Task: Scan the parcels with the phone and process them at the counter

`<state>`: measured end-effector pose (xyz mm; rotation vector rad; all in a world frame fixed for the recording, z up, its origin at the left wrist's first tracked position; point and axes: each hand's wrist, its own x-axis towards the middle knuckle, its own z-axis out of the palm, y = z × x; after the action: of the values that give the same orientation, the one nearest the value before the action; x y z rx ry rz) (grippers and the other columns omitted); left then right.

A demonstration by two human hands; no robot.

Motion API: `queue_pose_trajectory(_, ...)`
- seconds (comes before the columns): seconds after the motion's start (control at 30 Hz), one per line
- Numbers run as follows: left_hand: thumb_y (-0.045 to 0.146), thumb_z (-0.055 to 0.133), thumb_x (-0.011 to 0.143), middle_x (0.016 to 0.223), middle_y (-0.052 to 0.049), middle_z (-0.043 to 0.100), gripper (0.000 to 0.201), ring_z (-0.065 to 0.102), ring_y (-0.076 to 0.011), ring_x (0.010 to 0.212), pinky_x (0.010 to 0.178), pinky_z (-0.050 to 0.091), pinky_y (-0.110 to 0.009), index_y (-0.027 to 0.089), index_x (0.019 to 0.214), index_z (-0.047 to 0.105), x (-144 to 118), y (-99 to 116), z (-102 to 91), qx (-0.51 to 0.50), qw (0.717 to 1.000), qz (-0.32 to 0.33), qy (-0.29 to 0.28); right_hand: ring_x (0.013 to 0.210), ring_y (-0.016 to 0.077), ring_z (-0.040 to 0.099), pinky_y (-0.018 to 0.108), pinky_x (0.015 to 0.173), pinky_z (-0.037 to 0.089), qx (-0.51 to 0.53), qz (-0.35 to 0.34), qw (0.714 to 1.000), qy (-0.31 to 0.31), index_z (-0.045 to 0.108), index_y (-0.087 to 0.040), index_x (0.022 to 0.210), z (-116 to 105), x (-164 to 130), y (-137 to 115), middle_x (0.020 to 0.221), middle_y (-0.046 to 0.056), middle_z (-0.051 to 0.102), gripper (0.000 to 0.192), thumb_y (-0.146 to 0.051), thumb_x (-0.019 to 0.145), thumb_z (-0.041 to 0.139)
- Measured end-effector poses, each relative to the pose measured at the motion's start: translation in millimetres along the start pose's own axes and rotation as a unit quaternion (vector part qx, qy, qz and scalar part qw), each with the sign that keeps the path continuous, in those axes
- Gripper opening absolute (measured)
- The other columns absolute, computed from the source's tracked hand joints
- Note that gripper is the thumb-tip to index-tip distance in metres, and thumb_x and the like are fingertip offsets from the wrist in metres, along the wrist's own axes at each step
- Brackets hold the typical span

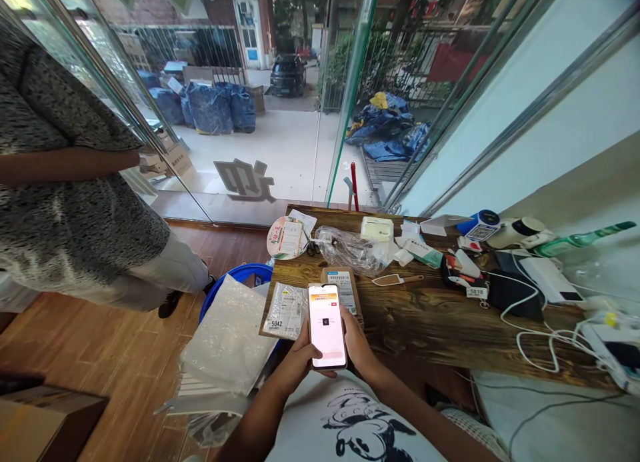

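head view: left hand (299, 357), right hand (358, 342) clasp phone (327, 332) from opposite sides

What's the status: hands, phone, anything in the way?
Left hand and right hand both on phone. Screen lit. Left thumb over screen's lower left; phone partly hides cardboard package from camera.

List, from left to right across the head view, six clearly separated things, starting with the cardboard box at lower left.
Cardboard box, parcel marked 5042, lit phone, wooden-handled knife, white numbered tag, green bottle.
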<state>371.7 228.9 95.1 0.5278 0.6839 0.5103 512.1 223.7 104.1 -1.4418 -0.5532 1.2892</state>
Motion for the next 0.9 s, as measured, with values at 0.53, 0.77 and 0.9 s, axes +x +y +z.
queue_pose_trajectory(0.53,0.017,0.045,0.062,0.129,-0.011,0.048,0.092,0.061,-0.024,0.085,0.048,0.055,-0.029,0.034,0.144,0.006,8.6,1.8,-0.8,-0.001,1.0,0.01,0.021,0.072,0.0241,0.061,0.035,0.066,0.048,-0.017,-0.004,1.0,-0.02,0.066,-0.02,0.081,3.9,-3.6,-14.3,0.076,0.003,0.07,0.028,-0.041,0.063,0.063)
queue_pose_trajectory(0.77,0.02,0.047,0.06,0.126,-0.011,0.048,0.094,0.061,-0.0251,0.086,0.046,0.054,-0.027,0.036,0.143,0.004,9.9,-0.5,-2.4,-0.004,1.0,0.022,0.005,0.069,0.0217,0.061,0.033,0.064,0.047,-0.04,-0.02,0.998,-0.05,0.063,-0.019,0.088,6.0,-6.8,-17.9,0.077,0.003,0.07,0.027,-0.037,0.068,0.059)
queue_pose_trajectory(0.9,0.022,0.048,0.06,0.13,-0.011,0.045,0.093,0.061,-0.0237,0.086,0.045,0.051,-0.023,0.037,0.142,0.006,11.1,0.5,-2.5,-0.013,0.999,0.031,0.006,0.094,0.0257,0.061,0.038,0.081,0.048,-0.091,-0.078,0.991,-0.054,0.059,-0.019,0.103,-4.9,-10.2,-11.0,0.101,0.008,0.068,0.036,-0.046,0.08,0.05)
